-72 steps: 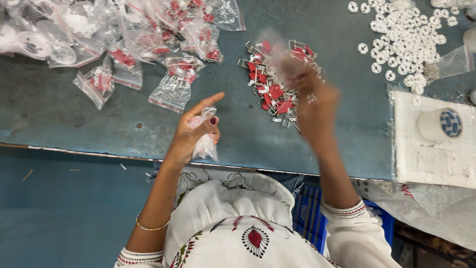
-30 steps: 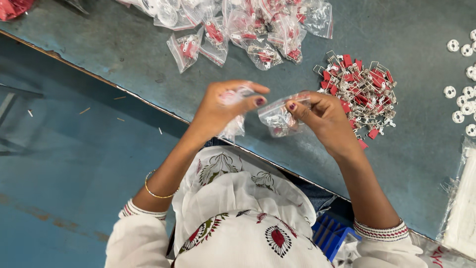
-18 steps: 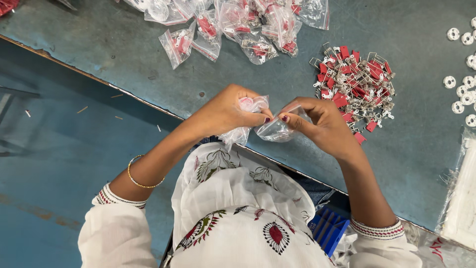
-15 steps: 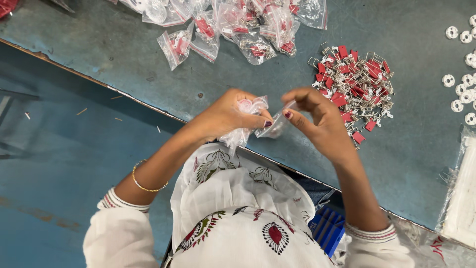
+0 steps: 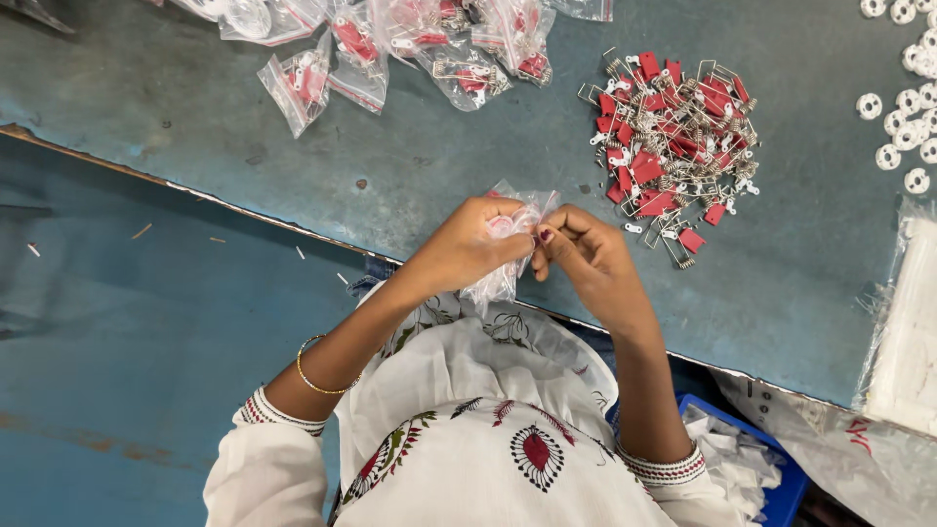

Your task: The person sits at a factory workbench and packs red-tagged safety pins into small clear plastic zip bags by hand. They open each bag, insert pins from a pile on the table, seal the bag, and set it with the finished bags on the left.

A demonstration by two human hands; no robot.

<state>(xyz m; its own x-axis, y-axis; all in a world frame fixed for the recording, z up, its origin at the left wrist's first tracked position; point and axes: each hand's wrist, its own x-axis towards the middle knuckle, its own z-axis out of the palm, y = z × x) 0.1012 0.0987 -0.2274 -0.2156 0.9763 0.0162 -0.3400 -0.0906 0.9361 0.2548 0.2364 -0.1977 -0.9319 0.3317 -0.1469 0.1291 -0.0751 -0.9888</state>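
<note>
My left hand point(image 5: 473, 244) and my right hand point(image 5: 581, 256) meet over the near edge of the blue-grey table point(image 5: 410, 166). Together they pinch a small clear plastic bag point(image 5: 508, 256), whose lower part hangs down between them. My right fingertips press at the bag's top beside my left thumb. A loose pile of red tags with wire springs point(image 5: 673, 146) lies on the table just beyond my right hand.
Several filled clear bags with red parts point(image 5: 390, 49) lie at the far side of the table. White round rings point(image 5: 903, 98) are scattered at the right. A white packet in plastic point(image 5: 903, 322) sits at the right edge. A blue bin point(image 5: 771, 468) stands below the table.
My right hand came back from the red pile and joined my left hand at the bag. Both hands have closed together on the bag's top.
</note>
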